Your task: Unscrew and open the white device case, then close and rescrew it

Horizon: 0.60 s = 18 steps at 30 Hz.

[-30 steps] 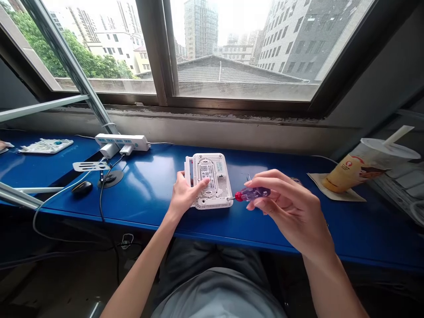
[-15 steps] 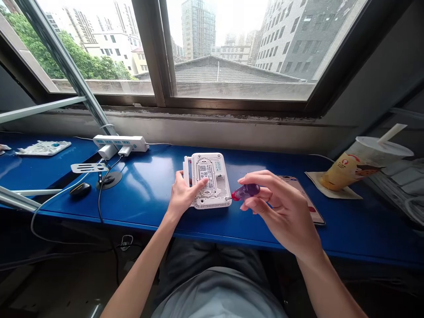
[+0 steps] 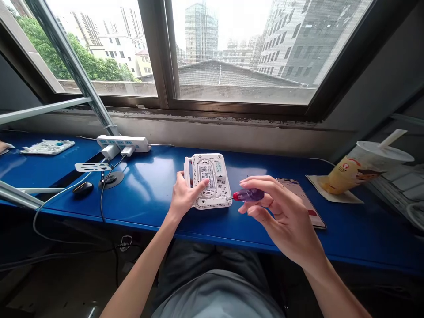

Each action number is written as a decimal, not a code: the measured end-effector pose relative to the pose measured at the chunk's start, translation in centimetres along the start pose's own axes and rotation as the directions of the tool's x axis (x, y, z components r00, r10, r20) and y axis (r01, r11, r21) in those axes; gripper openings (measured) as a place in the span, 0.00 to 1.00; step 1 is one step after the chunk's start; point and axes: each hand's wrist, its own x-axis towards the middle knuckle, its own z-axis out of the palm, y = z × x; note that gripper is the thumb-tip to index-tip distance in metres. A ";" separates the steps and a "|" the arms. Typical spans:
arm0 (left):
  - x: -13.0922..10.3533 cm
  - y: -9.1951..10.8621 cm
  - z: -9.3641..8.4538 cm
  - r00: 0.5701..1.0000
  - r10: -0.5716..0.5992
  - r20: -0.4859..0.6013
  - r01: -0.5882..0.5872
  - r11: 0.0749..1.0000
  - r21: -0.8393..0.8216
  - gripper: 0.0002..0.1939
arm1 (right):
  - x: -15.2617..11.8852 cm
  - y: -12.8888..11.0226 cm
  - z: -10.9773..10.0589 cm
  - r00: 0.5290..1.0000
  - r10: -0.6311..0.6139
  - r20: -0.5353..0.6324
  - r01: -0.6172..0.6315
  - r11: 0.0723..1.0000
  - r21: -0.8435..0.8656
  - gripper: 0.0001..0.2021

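A white router, its labelled, vented underside facing me, is gripped at its left edge by my left hand. The thumb of that hand lies across the label, and its fingers go behind the case. In my right hand is a small screwdriver with a purple handle and a red collar. Its short shaft points left, with the tip at the router's lower right corner. My right fingers curve loosely about the handle; the exact contact on its far side is hidden.
Right of my hand lies a phone, partly covered. A drink cup with a straw leans on a napkin. To the left are a power strip, a black mouse, a phone stand and cables.
The screwdriver handle has swung to a more level position, and the right fingers have loosened and shifted slightly right. The left hand and router keep their places; the view has tilted slightly.
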 end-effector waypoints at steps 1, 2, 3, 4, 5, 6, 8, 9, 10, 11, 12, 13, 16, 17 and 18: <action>0.0 0.1 0.0 1.000 0.011 -0.006 -0.011 1.000 0.005 0.42 | 0.0 0.0 0.1 1.000 -0.018 -0.015 0.018 1.000 -0.006 0.11; -0.1 0.1 -0.1 1.000 0.019 -0.011 -0.019 1.000 0.008 0.42 | 0.1 0.1 0.2 0.999 -0.034 -0.028 0.033 0.999 -0.014 0.10; -0.1 0.2 -0.1 1.000 0.022 -0.011 -0.022 1.000 0.009 0.42 | 0.1 0.2 0.3 0.999 -0.044 -0.031 0.043 0.999 -0.025 0.09; -0.2 0.3 -0.1 1.000 0.022 -0.011 -0.022 1.000 0.011 0.42 | 0.2 0.3 0.3 0.998 -0.051 -0.029 0.050 0.998 -0.037 0.09; -0.2 0.3 -0.1 1.000 0.021 -0.012 -0.020 1.000 0.013 0.42 | 0.2 0.3 0.3 0.998 -0.058 -0.022 0.057 0.997 -0.051 0.10; -0.2 0.4 -0.1 1.000 0.019 -0.014 -0.019 1.000 0.014 0.42 | 0.1 0.3 0.2 0.998 -0.067 -0.014 0.065 0.996 -0.067 0.12; -0.2 0.4 -0.1 1.000 0.017 -0.015 -0.017 1.000 0.013 0.42 | -0.2 0.2 -0.1 0.996 -0.094 -0.005 0.093 0.991 -0.094 0.14; -0.2 0.4 -0.1 1.000 0.014 -0.015 -0.014 1.000 0.011 0.42 | -0.4 0.0 -0.3 0.994 -0.107 -0.014 0.105 0.989 -0.107 0.14; -0.2 0.5 -0.1 1.000 0.010 -0.013 -0.010 1.000 0.012 0.42 | -0.6 -0.2 -0.7 0.991 -0.127 -0.043 0.121 0.985 -0.122 0.15; -0.2 0.5 -0.1 1.000 0.004 -0.010 -0.003 1.000 0.014 0.42 | -0.9 -0.4 -1.1 0.984 -0.153 -0.088 0.139 0.979 -0.148 0.16; -0.2 0.5 -0.1 1.000 -0.003 -0.008 0.003 1.000 0.015 0.43 | -1.1 -0.5 -1.5 0.971 -0.191 -0.146 0.163 0.969 -0.186 0.17; -0.2 0.6 -0.1 1.000 -0.008 -0.006 0.008 1.000 0.016 0.42 | -1.3 -0.6 -2.0 0.947 -0.247 -0.204 0.196 0.950 -0.242 0.18; -0.2 0.6 -0.2 1.000 -0.015 -0.006 0.015 1.000 0.012 0.42 | -1.8 0.5 -3.1 0.890 -0.396 -0.228 0.243 0.833 -0.498 0.16; -0.2 0.6 -0.2 1.000 -0.016 -0.009 0.016 1.000 0.011 0.42 | -1.8 1.3 -3.4 0.896 -0.402 -0.191 0.227 0.782 -0.581 0.15; -0.2 0.6 -0.2 1.000 -0.017 -0.010 0.017 1.000 0.012 0.42 | -1.8 2.3 -3.5 0.905 -0.397 -0.152 0.208 0.725 -0.656 0.13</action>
